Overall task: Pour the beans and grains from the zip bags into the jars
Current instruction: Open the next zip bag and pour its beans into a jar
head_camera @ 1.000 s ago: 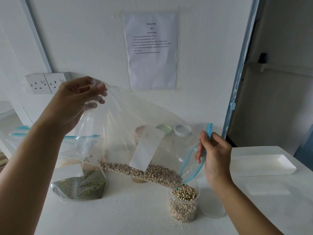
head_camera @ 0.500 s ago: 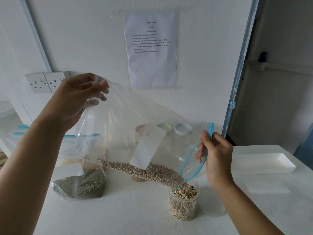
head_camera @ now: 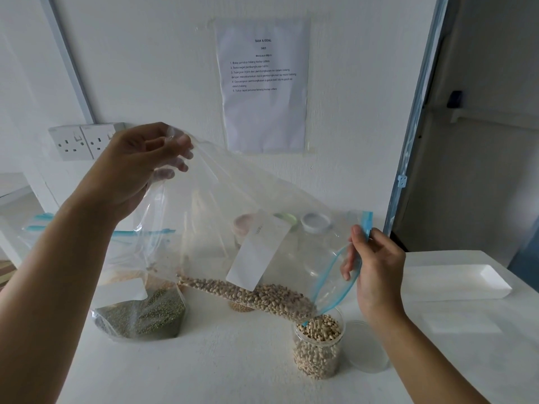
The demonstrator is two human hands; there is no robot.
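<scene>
The fingers of the left hand are curled together and pinch the closed bottom corner of a large clear plastic zip bag, held high at the left. The thumb and fingers of the right hand pinch the blue zip rim at the bag's mouth, lower and to the right, and the mouth bows open. Between the hands the bag slopes down to the right. A white rectangular label is stuck on its near face.

Pale round beans lie in a long band along the bag's lower edge. They reach the low corner of the mouth, which sits right at the opening of a small clear cylindrical jar. The jar stands on the white table, near and right of the middle, filled with the same beans heaped at its rim. Just right of it a clear round lid lies flat.

To the left a clear bag of small green beans rests on the table, with more clear blue-zipped bags behind it. Seen through the held bag, a pink lid, a green lid and a white lid show at the far edge by the wall. A shallow white rectangular tray sits at the right. A printed paper sheet is taped to the wall, and a white double socket is fixed at far left.
</scene>
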